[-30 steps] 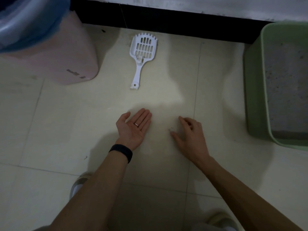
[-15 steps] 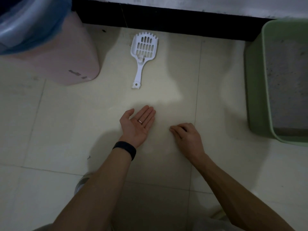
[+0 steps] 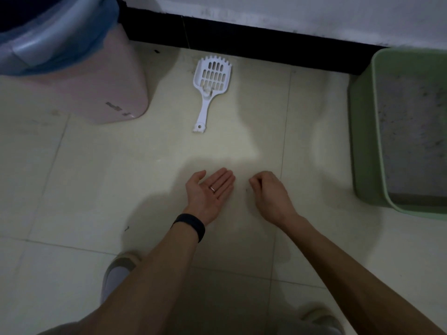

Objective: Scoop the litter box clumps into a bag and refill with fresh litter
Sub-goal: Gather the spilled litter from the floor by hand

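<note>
Now L hand [image 3: 209,189] lies palm-up, fingers straight, just beside R hand [image 3: 271,194], fingers curled under, nothing seen in them. White scoop [image 3: 204,110] flat on floor [image 3: 96,189] btwn pink bin [image 3: 96,68] & green litter box [image 3: 362,146].

one camera, worn on the head, looks forward and steeply down at the floor [image 3: 96,184], facing the baseboard [image 3: 266,47] at 12 o'clock. it sits close: the left hand [image 3: 209,192] and right hand [image 3: 271,194] lie near centre, arms entering from 6 o'clock. the pink bin [image 3: 96,81] is cropped at 10 o'clock, the litter box [image 3: 362,141] at 3 o'clock.
</note>
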`<state>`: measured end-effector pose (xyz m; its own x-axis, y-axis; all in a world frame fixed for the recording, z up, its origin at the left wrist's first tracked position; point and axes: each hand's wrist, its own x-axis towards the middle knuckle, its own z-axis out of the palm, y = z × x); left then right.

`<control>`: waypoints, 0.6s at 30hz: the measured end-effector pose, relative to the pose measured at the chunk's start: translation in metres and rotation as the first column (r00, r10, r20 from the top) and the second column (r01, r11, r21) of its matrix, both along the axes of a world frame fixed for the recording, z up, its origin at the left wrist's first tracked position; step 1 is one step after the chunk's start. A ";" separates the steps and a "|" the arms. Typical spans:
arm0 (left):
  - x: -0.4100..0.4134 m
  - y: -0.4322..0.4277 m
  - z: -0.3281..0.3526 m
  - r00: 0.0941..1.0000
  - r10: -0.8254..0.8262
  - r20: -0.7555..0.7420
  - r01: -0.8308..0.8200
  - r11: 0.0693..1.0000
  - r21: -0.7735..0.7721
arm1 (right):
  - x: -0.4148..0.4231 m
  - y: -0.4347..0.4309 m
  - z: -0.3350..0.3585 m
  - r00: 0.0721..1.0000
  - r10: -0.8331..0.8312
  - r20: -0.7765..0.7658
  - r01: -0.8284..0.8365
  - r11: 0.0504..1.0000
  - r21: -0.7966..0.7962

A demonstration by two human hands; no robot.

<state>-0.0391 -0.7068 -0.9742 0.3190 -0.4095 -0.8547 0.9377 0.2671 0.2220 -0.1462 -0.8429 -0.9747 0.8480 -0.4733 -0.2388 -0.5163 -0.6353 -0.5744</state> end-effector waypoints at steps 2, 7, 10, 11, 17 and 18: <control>-0.003 -0.003 0.003 1.000 -0.026 0.005 0.026 1.000 -0.006 | 0.012 0.006 0.016 1.000 0.020 0.023 -0.023 0.995 0.097; -0.002 -0.009 0.010 0.999 -0.040 0.012 0.041 0.999 -0.021 | 0.028 0.012 0.026 0.996 0.054 0.077 -0.065 0.988 0.141; 0.003 -0.008 0.011 0.999 -0.043 -0.002 0.043 0.998 -0.037 | 0.025 0.002 0.025 0.989 -0.041 0.140 0.025 0.992 0.120; 0.004 -0.007 0.011 0.999 -0.046 -0.009 0.045 0.998 -0.044 | 0.023 -0.002 0.024 0.986 -0.081 0.148 0.065 0.991 0.114; 0.010 0.000 0.007 0.999 -0.020 -0.028 0.019 0.998 -0.064 | -0.008 -0.017 0.001 0.993 -0.118 0.021 0.119 0.992 -0.051; 0.011 0.002 0.006 1.000 -0.013 -0.027 0.012 0.998 -0.060 | -0.017 -0.016 -0.006 0.997 -0.076 0.014 0.077 0.993 -0.095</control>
